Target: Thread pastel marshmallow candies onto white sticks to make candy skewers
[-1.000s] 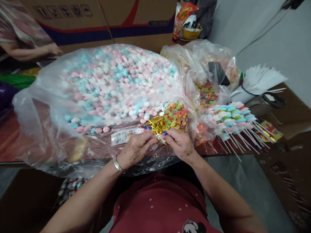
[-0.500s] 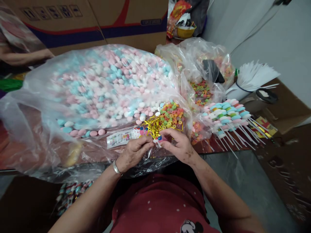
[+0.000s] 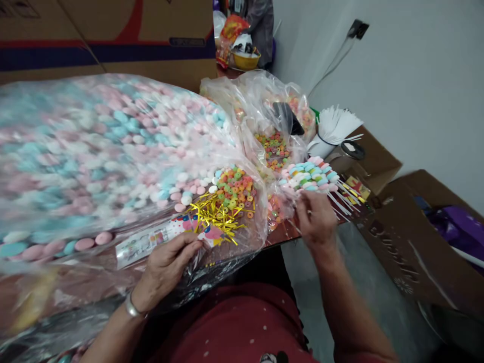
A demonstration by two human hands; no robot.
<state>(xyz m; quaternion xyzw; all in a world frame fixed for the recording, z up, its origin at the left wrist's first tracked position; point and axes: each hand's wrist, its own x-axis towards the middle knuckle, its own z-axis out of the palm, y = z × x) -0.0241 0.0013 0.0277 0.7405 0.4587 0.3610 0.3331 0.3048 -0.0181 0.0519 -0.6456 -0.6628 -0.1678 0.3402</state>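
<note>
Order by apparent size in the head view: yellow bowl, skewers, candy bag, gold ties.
1. Candy bag
2. Skewers and gold ties: too close to rank; the right hand overlaps the skewers
3. Yellow bowl

No word reads out whole. On the brown carton (image 3: 397,242) at right, large lettering opens with a B — the rest blurs. The lozenge label (image 3: 187,42) on the big cardboard box (image 3: 106,25) is illegible — likewise the printed plastic sleeve's (image 3: 151,239) small lettering.
</note>
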